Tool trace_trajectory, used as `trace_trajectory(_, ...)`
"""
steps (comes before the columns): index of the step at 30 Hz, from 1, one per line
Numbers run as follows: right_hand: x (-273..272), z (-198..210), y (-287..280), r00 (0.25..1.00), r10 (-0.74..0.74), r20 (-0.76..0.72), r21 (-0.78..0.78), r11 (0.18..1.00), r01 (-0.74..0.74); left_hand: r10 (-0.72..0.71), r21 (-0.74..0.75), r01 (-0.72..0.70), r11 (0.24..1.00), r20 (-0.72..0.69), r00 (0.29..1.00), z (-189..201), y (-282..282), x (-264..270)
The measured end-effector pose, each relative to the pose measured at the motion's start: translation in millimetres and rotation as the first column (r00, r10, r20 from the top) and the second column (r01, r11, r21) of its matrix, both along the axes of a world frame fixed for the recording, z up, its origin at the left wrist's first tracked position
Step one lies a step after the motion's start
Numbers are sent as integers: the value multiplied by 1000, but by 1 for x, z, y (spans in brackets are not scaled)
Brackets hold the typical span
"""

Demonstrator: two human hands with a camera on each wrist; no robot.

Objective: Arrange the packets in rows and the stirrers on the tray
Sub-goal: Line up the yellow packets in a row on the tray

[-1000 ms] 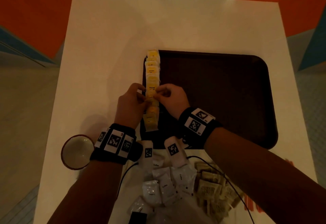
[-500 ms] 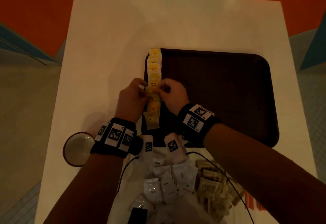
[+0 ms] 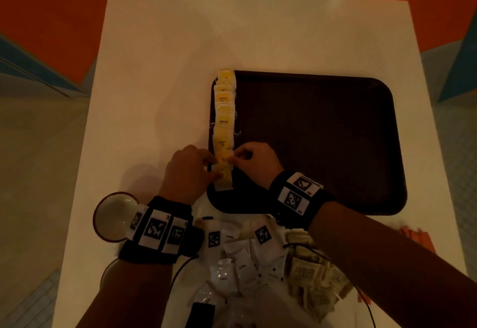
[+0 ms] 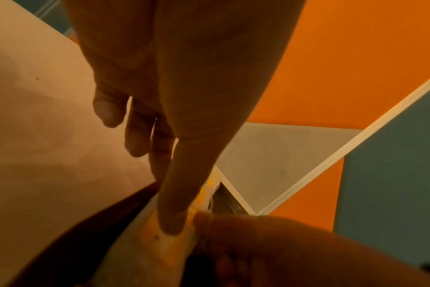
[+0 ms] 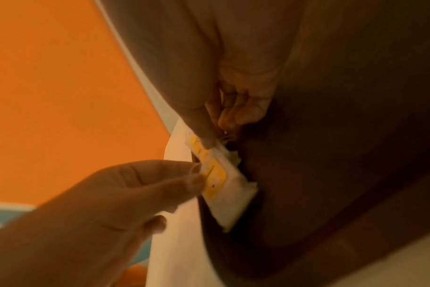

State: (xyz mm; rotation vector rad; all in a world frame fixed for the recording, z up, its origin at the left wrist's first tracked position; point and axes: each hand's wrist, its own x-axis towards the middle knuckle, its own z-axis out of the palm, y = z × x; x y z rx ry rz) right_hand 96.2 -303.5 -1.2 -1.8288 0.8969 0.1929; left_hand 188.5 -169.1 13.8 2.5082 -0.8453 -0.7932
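Hands [image 3: 185,172] [image 3: 254,161] pinch yellow packets [image 3: 224,131] along tray [image 3: 322,146] left edge; both grips closed on them.

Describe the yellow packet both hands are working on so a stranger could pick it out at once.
Find the dark brown tray on the white table; a row of yellow packets runs down its left edge. The packet is near the row's near end, and it alone is pinched between the left hand and right hand.
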Motion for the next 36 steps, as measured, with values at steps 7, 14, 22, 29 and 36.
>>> trace_trajectory(7,0,5,6,990,36,135,-22,999,-34,-33,-4,33,999,40,999,-5,6,-11)
trace_trajectory(14,13,2,0,992,-28,124,-72,997,37,-17,-33,20,999,103,995,-3,-5,-1)
trace_trajectory(22,-14,1,5,999,52,1,25,998,-52,-14,-50,19,999,93,996,-5,-13,5)
trace_trajectory(29,-18,3,5,999,2,32,24,1000,-2,100,-207,-96,974,10,995,-4,-3,2)
trace_trajectory(36,-11,5,1,993,-70,99,2,998,70,159,-227,-164,960,-42,986,-6,-1,2)
